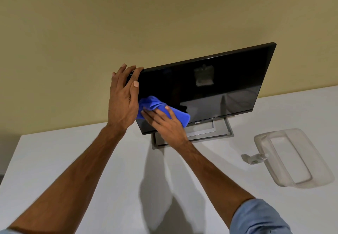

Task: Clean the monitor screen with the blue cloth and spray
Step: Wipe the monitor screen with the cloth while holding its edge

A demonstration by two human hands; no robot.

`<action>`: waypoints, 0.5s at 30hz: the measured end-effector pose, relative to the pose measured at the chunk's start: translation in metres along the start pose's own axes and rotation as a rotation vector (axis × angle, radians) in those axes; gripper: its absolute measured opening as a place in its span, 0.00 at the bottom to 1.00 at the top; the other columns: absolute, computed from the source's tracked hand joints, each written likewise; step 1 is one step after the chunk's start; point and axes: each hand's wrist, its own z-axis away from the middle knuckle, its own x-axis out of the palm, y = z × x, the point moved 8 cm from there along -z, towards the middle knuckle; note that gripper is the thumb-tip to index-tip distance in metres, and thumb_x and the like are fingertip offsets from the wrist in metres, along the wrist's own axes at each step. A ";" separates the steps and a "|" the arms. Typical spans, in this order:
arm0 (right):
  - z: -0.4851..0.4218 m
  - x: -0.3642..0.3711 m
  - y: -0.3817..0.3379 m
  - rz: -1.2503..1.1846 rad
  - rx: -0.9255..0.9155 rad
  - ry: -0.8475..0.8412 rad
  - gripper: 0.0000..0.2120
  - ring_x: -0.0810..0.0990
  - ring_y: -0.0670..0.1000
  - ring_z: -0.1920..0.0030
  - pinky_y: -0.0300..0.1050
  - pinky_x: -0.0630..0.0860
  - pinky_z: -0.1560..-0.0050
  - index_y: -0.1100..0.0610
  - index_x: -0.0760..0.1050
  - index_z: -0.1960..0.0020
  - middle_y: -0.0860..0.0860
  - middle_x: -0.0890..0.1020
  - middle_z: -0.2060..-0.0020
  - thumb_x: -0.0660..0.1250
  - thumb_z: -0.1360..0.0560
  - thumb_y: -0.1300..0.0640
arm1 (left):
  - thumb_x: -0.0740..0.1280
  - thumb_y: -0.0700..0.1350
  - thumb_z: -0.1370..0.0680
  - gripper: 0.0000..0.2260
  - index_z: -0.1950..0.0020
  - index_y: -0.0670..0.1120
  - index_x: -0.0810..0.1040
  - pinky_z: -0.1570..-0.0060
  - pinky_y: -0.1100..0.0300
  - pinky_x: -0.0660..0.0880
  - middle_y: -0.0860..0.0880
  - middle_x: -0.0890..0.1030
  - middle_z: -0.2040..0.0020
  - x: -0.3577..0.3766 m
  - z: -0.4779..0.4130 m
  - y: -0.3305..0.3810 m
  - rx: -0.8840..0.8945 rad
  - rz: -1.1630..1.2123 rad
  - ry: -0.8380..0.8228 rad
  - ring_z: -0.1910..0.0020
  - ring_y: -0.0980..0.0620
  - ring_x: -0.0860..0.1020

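A black monitor (210, 87) with a dark screen stands on its grey base on a white table (91, 160). My left hand (122, 98) grips the monitor's upper left corner, fingers over the top edge and thumb on the front. My right hand (162, 122) lies flat on a bunched blue cloth (180, 115) and presses it against the lower left part of the screen. A small white spray bottle (255, 158) lies on its side on the table to the right, touching a clear tray.
A clear plastic tray (292, 157) sits on the table at the right, past the monitor's base (201, 133). A beige wall (128, 23) rises directly behind the table. The table's left edge runs near the frame's left side.
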 end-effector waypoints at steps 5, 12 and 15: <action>0.037 -0.018 0.084 -0.193 0.494 0.228 0.53 0.39 0.52 0.11 0.61 0.37 0.13 0.49 0.39 0.11 0.47 0.39 0.12 0.62 0.27 0.72 | 0.49 0.48 0.08 0.23 0.16 0.49 0.73 0.11 0.45 0.49 0.48 0.72 0.18 0.002 0.000 0.000 0.005 0.004 0.009 0.12 0.46 0.60; 0.113 -0.041 0.216 -0.477 1.130 0.501 0.53 0.47 0.56 0.11 0.64 0.51 0.13 0.59 0.49 0.11 0.54 0.48 0.11 0.54 0.34 0.78 | 0.49 0.49 0.07 0.22 0.16 0.51 0.72 0.11 0.45 0.50 0.49 0.71 0.18 0.003 -0.003 -0.003 0.016 -0.008 0.005 0.12 0.48 0.59; 0.150 -0.040 0.244 -0.723 1.290 0.711 0.44 0.55 0.63 0.12 0.63 0.61 0.15 0.53 0.48 0.10 0.53 0.53 0.11 0.54 0.22 0.75 | 0.49 0.48 0.07 0.22 0.16 0.51 0.72 0.11 0.46 0.50 0.49 0.71 0.17 0.003 0.001 -0.002 0.019 -0.008 0.015 0.12 0.48 0.59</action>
